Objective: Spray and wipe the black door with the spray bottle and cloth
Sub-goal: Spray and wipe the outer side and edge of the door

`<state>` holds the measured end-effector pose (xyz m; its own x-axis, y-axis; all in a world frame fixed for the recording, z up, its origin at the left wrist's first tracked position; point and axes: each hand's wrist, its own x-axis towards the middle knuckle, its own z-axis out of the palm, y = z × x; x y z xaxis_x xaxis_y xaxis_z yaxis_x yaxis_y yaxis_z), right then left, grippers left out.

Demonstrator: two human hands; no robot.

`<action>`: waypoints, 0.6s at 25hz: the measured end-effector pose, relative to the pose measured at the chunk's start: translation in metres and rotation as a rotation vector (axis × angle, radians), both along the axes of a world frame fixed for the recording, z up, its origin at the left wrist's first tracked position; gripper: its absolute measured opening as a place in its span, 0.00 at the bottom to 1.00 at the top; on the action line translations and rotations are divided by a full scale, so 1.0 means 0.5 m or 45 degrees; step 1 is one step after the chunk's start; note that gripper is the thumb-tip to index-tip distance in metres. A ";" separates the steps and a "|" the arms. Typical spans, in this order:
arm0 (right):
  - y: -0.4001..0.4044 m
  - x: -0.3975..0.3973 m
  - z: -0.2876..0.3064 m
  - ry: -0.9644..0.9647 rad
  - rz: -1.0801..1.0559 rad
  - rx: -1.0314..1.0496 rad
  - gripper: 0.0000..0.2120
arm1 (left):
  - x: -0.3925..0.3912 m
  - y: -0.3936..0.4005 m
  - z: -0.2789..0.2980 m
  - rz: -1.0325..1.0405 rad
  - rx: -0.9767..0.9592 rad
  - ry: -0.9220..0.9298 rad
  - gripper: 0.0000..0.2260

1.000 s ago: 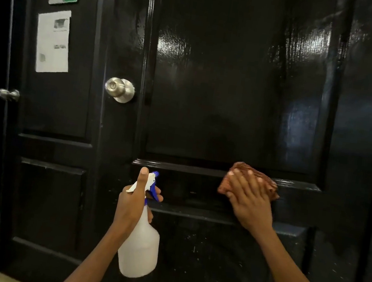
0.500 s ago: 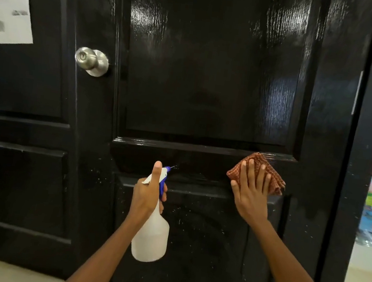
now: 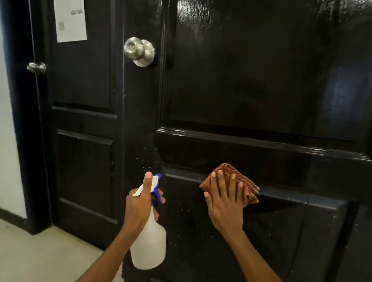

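Note:
A glossy black panelled door fills the view, its upper panel shiny and wet-looking. My left hand grips a white spray bottle with a blue trigger, nozzle aimed at the door's lower panel, thumb on top of the head. My right hand presses a folded orange-brown checked cloth flat against the moulding above the lower panel, fingers spread straight. Small white specks dot the lower panel around both hands.
A silver door knob sits on the door's left stile. Behind it stands a second black door with a taped paper notice and a lever handle. White wall and beige floor lie at the left.
The view has swung back to the left and dipped lower. My right hand with the cloth has moved left and down along the moulding. The bottle stays aimed at the lower panel.

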<state>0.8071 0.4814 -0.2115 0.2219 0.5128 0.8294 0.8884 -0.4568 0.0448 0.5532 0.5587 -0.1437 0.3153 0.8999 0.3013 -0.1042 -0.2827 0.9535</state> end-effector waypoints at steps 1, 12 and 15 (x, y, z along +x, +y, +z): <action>0.032 -0.023 0.002 -0.018 0.031 -0.031 0.35 | -0.016 0.013 -0.004 0.039 0.001 -0.002 0.32; 0.311 -0.215 0.126 -0.192 0.258 -0.201 0.34 | -0.166 0.105 -0.022 0.340 0.051 0.026 0.31; 0.366 -0.261 0.184 -0.116 0.316 -0.183 0.34 | -0.190 0.128 -0.039 0.396 0.092 0.026 0.27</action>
<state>0.6766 0.6646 -0.1196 0.0032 0.6555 0.7552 0.9614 -0.2098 0.1780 0.4583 0.6228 -0.1632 0.0350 0.9304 0.3648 0.0167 -0.3655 0.9307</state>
